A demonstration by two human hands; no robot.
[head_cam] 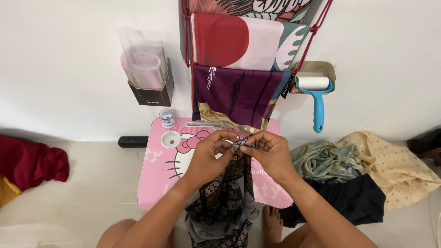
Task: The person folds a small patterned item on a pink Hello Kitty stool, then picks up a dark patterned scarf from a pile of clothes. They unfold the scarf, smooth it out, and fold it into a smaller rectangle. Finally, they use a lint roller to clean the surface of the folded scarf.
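Two hands on one patterned cloth

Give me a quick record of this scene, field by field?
left hand: pinches the dark patterned cloth at its top edge
right hand: pinches the same edge, close beside the left
surface: small pink table, cloth draped over its front
on table: scissors, small jar, its lid
wall: blue lint roller, hanging fabrics
floor, right: heap of cloths

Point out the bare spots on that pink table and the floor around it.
The pink table is bare at its left front, below the white lid. Pale floor lies open between table and red cloth. Crowded: table middle under both hands, and the right floor's cloth heap.
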